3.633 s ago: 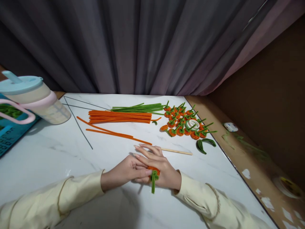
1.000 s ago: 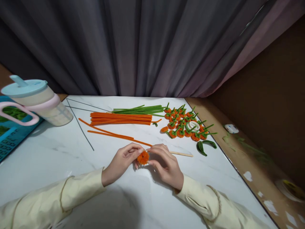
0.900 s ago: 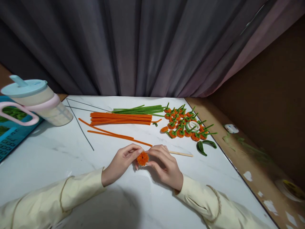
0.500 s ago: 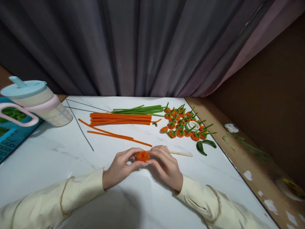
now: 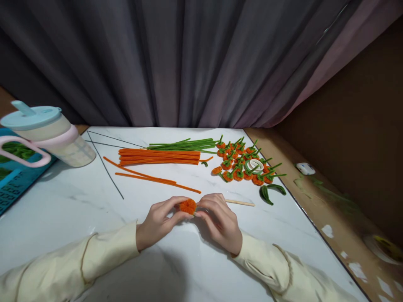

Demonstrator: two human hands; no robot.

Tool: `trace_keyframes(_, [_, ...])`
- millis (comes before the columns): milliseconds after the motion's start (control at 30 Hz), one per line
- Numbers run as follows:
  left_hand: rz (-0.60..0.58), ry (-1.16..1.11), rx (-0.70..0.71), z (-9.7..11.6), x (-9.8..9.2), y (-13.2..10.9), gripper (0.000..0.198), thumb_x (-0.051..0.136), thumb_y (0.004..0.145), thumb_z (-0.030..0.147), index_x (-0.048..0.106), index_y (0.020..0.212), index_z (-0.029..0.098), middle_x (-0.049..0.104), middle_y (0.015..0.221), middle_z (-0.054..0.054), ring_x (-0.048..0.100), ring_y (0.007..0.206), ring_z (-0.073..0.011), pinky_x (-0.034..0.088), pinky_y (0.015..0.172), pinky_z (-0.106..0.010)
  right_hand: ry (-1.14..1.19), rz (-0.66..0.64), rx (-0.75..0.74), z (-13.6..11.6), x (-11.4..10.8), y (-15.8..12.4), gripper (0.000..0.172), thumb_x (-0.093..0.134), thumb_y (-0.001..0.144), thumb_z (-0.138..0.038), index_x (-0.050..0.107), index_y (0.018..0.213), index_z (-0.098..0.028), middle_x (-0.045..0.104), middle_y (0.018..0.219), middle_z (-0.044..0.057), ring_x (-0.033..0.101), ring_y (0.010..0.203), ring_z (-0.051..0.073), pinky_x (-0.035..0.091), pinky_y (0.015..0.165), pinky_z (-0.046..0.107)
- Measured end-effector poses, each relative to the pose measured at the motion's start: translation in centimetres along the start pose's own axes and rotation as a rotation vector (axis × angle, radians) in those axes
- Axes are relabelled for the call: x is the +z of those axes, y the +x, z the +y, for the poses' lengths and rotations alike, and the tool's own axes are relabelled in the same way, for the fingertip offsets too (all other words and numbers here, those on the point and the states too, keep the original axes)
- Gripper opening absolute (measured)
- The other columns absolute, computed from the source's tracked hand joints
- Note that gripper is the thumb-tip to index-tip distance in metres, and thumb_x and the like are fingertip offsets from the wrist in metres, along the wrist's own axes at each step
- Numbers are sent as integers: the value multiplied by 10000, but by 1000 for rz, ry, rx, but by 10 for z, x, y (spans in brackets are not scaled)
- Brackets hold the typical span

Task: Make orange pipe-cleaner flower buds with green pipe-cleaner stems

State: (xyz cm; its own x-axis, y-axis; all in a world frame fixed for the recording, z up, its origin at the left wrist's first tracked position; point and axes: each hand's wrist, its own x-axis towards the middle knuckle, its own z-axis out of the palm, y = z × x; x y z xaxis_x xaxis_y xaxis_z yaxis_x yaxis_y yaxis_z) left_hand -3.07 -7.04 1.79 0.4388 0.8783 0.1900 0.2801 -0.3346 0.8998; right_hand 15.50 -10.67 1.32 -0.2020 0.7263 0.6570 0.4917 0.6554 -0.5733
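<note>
Between the thumb and fingers of my left hand [image 5: 162, 220] is a small round orange pipe-cleaner pumpkin [image 5: 188, 206], with grooves meeting at its centre. My right hand [image 5: 222, 220] is closed with its fingertips pinched at the pumpkin's right edge. A speck of green shows by the fingertips; the pumpkin's underside is hidden. Behind the right hand a thin wooden stick [image 5: 241, 202] lies partly covered. Loose orange pipe cleaners [image 5: 157, 179] rest on the table beyond my hands.
Orange pipe cleaners [image 5: 159, 157] and green pipe cleaners [image 5: 182, 145] lie bundled at the back. To the right sit several finished pumpkins [image 5: 228, 176], a tape roll [image 5: 254, 166] and dark green leaves [image 5: 266, 195]. A lidded cup [image 5: 66, 144] stands at left on the marble-patterned table [image 5: 94, 209].
The pumpkin has shifted slightly left and tilted in my fingers. My right hand has moved a touch to the right. Everything else on the table is unchanged.
</note>
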Motion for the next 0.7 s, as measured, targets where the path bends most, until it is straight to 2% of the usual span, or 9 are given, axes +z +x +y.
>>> trace_keyframes(300, [-40, -100, -32, 2, 2, -1, 197, 659, 778, 269, 639, 957, 191, 737, 949, -39, 704, 822, -191, 569, 735, -252, -19, 4, -35, -3, 1, 1, 152, 536, 859, -82, 552, 977, -176, 638, 810, 64, 554, 766, 181, 426, 691, 350])
trace_keyframes(467, [-37, -90, -10, 0, 4, -3, 178, 644, 800, 264, 628, 959, 186, 737, 955, -41, 711, 817, -186, 578, 731, -241, 6, -5, -9, -6, 2, 1, 140, 515, 869, -84, 561, 962, -178, 634, 798, 59, 547, 732, 175, 421, 673, 345])
trace_keyframes(600, [17, -4, 93, -4, 7, -4, 173, 632, 822, 273, 633, 968, 180, 728, 983, -57, 710, 808, -179, 582, 717, -230, 70, -27, 59, -7, 3, 1, 131, 489, 882, -98, 556, 955, -185, 628, 798, 49, 542, 715, 163, 432, 684, 336])
trace_keyframes(700, [77, 114, 336, -9, 5, -1, 254, 622, 838, 255, 609, 1083, 190, 716, 1017, -68, 689, 896, -186, 567, 791, -263, 101, -50, 123, -7, 3, 2, 104, 486, 888, -123, 554, 926, -191, 623, 788, 44, 550, 717, 164, 443, 689, 329])
